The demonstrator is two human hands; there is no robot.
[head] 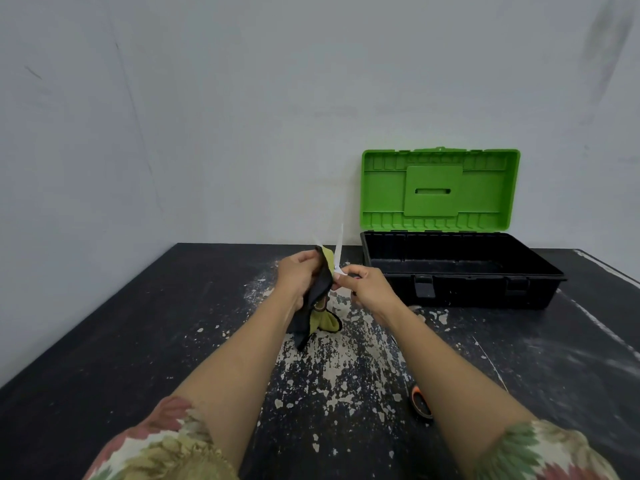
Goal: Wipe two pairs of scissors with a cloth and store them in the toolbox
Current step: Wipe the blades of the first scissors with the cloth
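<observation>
My left hand (298, 275) grips a black and yellow-green cloth (317, 306) that hangs down toward the table. My right hand (367, 289) holds a pair of scissors (337, 252) by the handles, blades spread and pointing up, blurred. The cloth is pressed around one blade. A second pair of scissors (420, 403) with an orange and black handle lies on the table beside my right forearm, mostly hidden by it. The toolbox (464, 292), black with a green lid (440, 188) standing open, sits at the back right; what shows of its inside is bare.
The black table (138, 341) has worn, flaking paint in the middle. A pale wall rises right behind the table and the toolbox. The table's right edge runs diagonally at the far right.
</observation>
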